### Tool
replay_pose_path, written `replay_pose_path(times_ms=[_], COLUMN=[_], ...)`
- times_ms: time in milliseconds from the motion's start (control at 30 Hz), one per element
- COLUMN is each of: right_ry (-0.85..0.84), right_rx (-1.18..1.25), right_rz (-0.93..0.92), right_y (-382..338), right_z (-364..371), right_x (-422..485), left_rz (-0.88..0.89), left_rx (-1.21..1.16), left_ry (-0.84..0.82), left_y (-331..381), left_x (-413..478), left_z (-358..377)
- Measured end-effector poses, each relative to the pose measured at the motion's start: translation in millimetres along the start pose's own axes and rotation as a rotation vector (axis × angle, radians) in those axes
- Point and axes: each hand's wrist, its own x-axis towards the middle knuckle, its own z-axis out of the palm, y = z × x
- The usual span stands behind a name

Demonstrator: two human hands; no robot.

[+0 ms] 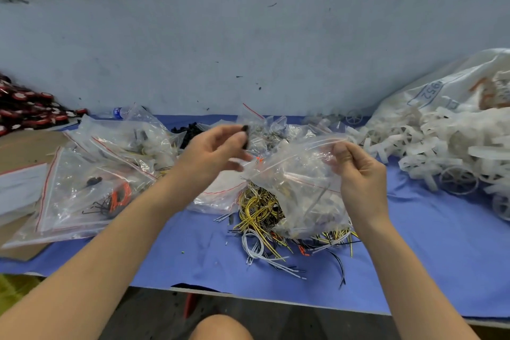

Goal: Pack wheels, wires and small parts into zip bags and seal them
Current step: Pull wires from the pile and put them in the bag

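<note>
Your left hand (pixel 214 150) pinches a small black part (pixel 245 134); your right hand (pixel 358 171) grips the clear zip bag (pixel 300 185) above the yellow wires (pixel 256 210) on the blue surface (pixel 430 254).

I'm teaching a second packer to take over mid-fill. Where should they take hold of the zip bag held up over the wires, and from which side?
Probably by the free left end of the zip bag mouth, coming from the left. The right hand already pinches the right end of the rim, the left hand carries a small dark part, and the filled body sags over the wires.
</note>
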Motion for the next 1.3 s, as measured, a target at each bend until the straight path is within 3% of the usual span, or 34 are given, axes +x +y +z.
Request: replay_pose_path(times_ms=[133, 633, 800, 867, 967, 1100, 1300], right_ry=[-0.019, -0.055, -0.098, -0.112, -0.128, -0.125, -0.083], right_rx=[-0.005, -0.037, -0.071, -0.070, -0.084, -0.090, -0.050], right_rz=[-0.016, -0.055, -0.070, -0.072, -0.063, -0.029, 0.032], right_y=[-2.8, -13.0, -11.7, -11.3, -9.4, -11.2, -22.8], right_z=[0.7, 0.3, -0.9, -0.9, -2.2, -3.9, -4.0], right_x=[-1.1, -2.7, -3.4, -3.1, -3.3, -4.3, -3.4], left_rz=[-0.033, -0.331, -0.528, -0.561, -0.506, -0.302, -0.169], left_rx=[-0.025, 0.125, -0.186, -0.207, -0.041, 0.307, 0.389], left_ry=[-0.169, -0.294, -0.278, -0.248, -0.212, -0.270, -0.312], left_y=[34.6, 68.0, 56.3, 52.0, 44.8, 36.9, 32.3], left_x=[0.2, -11.0, -10.5, -8.7, -5.8, -2.2, 2.8], left_z=[42.3, 66.1, 71.0, 71.9, 72.5, 71.7, 71.2])
